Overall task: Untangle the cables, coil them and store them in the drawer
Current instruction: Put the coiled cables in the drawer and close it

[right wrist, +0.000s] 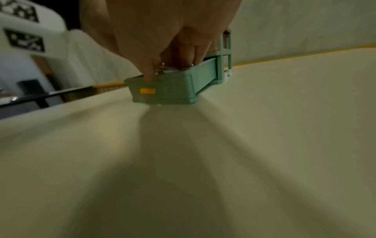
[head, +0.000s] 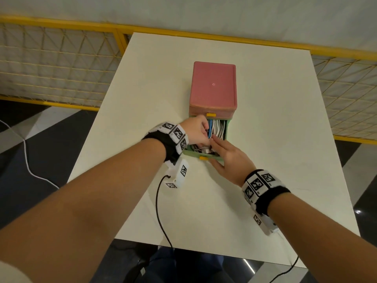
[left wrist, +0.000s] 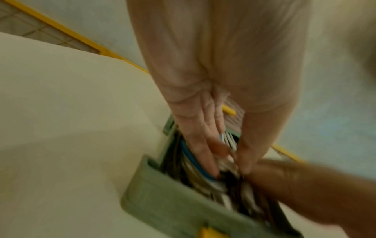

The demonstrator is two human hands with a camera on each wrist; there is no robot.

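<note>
A green drawer (head: 228, 130) is pulled out toward me from under a pink-topped box (head: 213, 84). Coiled blue, white and black cables (head: 218, 128) fill it. My left hand (head: 196, 131) reaches in from the left. In the left wrist view its fingers (left wrist: 203, 141) and thumb close on a white coil beside the blue cable (left wrist: 193, 159). My right hand (head: 228, 158) lies flat over the drawer's near right corner with its fingers on the cables. In the right wrist view its thumb (right wrist: 148, 70) rests on the front wall (right wrist: 173, 93).
The box stands mid-table on a white table (head: 275, 160). A black lead (head: 158, 201) from the left wrist camera trails over the near edge. A yellow mesh fence (head: 61, 68) runs behind and beside the table.
</note>
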